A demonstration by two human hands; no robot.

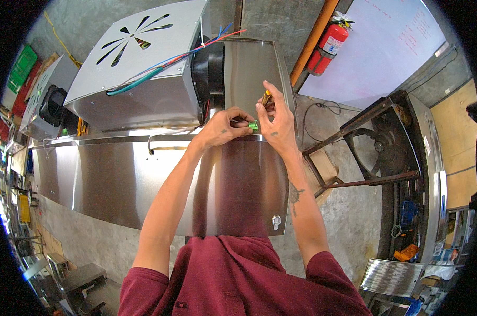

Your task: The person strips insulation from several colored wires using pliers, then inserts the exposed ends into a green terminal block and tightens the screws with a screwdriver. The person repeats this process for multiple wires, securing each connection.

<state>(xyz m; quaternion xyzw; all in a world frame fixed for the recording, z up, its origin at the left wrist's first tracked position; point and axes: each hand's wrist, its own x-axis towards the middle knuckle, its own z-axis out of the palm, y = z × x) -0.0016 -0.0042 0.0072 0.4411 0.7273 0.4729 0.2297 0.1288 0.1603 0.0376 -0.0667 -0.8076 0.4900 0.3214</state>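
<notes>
At the top edge of a long stainless steel cabinet (117, 179), my left hand (223, 127) pinches a small green connector (253, 126), which looks like a terminal block. Its fingers hide part of the connector. My right hand (276, 122) is closed around a small screwdriver with a yellow and dark handle (267, 97), held upright just right of the connector. The screwdriver's tip is hidden by the fingers, so I cannot tell whether it touches the connector.
A grey metal housing (138, 58) with slotted vents stands on the cabinet, loose blue and red wires (186, 55) running over it. Beside it sits a black round duct (213, 68). To the right are a red fire extinguisher (329, 48), a whiteboard (380, 42) and a framed fan (378, 145).
</notes>
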